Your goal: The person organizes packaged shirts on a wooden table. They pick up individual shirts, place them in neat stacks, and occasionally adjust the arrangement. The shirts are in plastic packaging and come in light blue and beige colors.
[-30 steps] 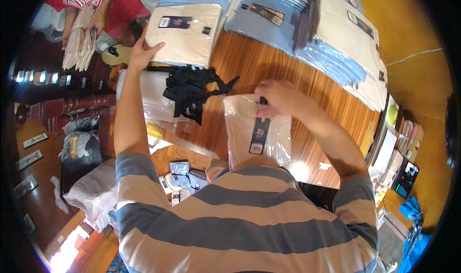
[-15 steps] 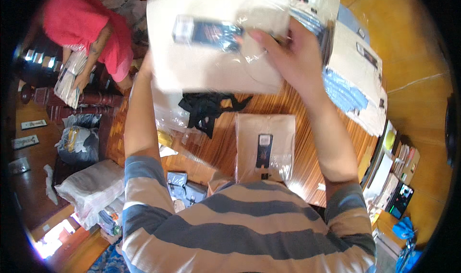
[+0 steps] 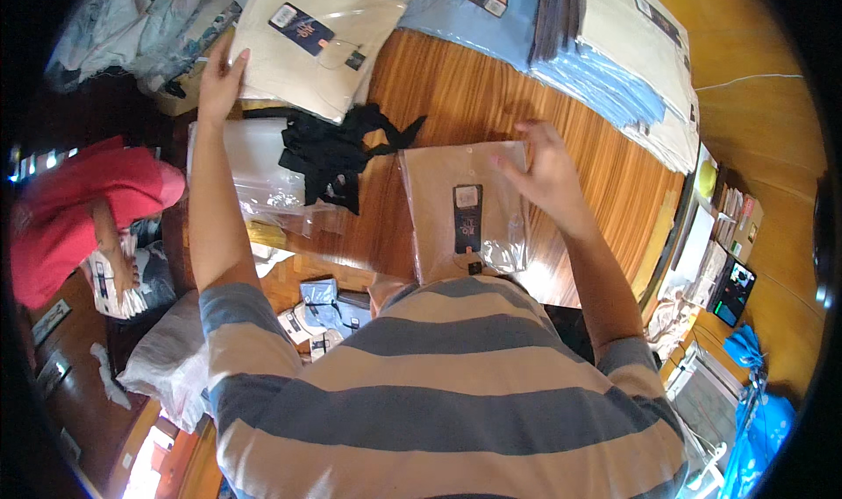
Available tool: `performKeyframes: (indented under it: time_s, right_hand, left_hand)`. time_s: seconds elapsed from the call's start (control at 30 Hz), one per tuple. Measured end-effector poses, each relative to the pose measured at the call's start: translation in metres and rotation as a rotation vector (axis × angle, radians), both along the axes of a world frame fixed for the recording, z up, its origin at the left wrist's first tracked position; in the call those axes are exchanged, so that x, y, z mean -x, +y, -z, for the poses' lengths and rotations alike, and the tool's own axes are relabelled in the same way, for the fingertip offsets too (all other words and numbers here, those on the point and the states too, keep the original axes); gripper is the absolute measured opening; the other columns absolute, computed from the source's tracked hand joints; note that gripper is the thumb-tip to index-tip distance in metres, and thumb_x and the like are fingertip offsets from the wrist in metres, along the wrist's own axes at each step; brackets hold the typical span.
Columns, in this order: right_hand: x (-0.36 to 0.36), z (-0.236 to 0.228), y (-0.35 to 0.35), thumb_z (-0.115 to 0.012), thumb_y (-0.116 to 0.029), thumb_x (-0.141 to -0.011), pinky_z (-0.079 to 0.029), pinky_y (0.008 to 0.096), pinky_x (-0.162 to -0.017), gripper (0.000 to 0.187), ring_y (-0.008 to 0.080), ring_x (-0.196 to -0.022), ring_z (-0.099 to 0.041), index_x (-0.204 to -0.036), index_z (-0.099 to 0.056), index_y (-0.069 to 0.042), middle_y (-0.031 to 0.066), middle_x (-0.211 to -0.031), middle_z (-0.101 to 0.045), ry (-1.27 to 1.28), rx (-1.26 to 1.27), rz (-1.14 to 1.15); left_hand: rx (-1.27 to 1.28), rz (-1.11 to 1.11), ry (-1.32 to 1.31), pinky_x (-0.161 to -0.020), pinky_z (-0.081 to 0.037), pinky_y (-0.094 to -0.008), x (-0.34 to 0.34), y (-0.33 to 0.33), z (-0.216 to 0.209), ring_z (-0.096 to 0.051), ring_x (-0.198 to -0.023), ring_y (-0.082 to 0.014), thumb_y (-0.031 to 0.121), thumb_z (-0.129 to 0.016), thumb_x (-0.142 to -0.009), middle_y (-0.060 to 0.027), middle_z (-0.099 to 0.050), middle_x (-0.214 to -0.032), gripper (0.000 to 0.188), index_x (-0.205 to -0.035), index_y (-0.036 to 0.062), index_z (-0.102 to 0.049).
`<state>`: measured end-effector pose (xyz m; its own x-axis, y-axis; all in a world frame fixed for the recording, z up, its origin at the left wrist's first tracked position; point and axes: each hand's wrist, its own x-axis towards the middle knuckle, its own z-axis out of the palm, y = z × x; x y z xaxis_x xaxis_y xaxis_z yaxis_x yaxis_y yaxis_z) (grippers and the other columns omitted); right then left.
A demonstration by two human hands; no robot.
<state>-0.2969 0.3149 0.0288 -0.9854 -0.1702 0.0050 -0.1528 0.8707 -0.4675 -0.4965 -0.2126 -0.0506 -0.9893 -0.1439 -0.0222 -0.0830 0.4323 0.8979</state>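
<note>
Currently, the left hand (image 3: 222, 85) touches the left edge of the cream shirt (image 3: 303, 76), grip not determinable, while the right hand (image 3: 551, 173), fingers spread, is by the tan shirt (image 3: 434, 183) on the wooden table (image 3: 456, 87).

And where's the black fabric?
The black fabric lies left of centre in the head view, on the wooden table, partly over clear plastic bags, left of the tan bagged garment.

glare on tabletop (image 3: 465, 87); left side dim; edges bowed, corners black
</note>
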Motion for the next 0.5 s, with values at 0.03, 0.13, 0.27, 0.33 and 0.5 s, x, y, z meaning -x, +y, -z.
performKeyframes:
  time_s: [0.03,0.13,0.27,0.33,0.5]
  right_hand:
    - [-0.018,0.005,0.006,-0.083,-0.049,-0.088,-0.049,0.0496,-0.112,0.073,0.0403,-0.132,-0.061,-0.138,-0.064,0.000,0.0219,-0.135,-0.068,0.125,-0.034,-0.125]
    - [-0.009,0.011,-0.011,-0.084,-0.050,-0.084,-0.041,0.0494,-0.121,0.089,0.0409,-0.145,-0.049,-0.152,-0.054,-0.002,0.0233,-0.151,-0.057,0.035,-0.077,-0.454]
    - [0.007,0.006,-0.039,-0.089,-0.045,-0.079,-0.052,0.0498,-0.108,0.076,0.0409,-0.129,-0.062,-0.139,-0.065,-0.004,0.0175,-0.139,-0.066,-0.256,-0.337,-0.435]
    - [0.013,-0.015,-0.035,-0.090,-0.047,-0.077,-0.054,0.0508,-0.099,0.071,0.0416,-0.119,-0.067,-0.131,-0.068,-0.005,0.0185,-0.128,-0.069,-0.365,-0.242,-0.460]
    - [0.029,-0.132,-0.039,-0.094,-0.034,-0.078,-0.057,0.0414,-0.081,0.044,0.0294,-0.094,-0.073,-0.108,-0.074,-0.009,0.0132,-0.099,-0.071,-0.154,0.088,-0.520]
  left_hand:
    - [-0.024,0.021,0.074,-0.074,-0.045,-0.0244,-0.002,0.004,0.002,-0.055,-0.088,-0.0092,0.027,-0.077,-0.102,-0.0029,-0.066,-0.108,0.057,-0.152,0.0067,-0.059]
    - [-0.049,0.031,0.032,-0.090,-0.052,-0.0262,-0.002,-0.013,0.016,-0.063,-0.108,-0.0130,0.020,-0.072,-0.105,-0.0068,-0.069,-0.131,0.051,-0.151,0.0040,-0.057]
    - [-0.084,-0.041,0.016,-0.078,-0.051,-0.0267,0.003,-0.004,0.022,-0.061,-0.089,-0.0100,0.019,-0.070,-0.106,-0.0044,-0.069,-0.110,0.033,-0.133,-0.0001,-0.064]
    - [-0.063,-0.057,0.065,-0.070,-0.050,-0.0267,0.006,-0.023,0.029,-0.058,-0.079,-0.0089,0.019,-0.069,-0.106,-0.0023,-0.068,-0.098,0.028,-0.125,-0.0004,-0.065]
    - [-0.100,-0.120,0.023,-0.077,-0.051,-0.0298,0.001,-0.032,0.042,-0.062,-0.085,-0.0134,0.016,-0.070,-0.101,-0.0046,-0.070,-0.098,0.026,-0.123,0.0005,-0.066]
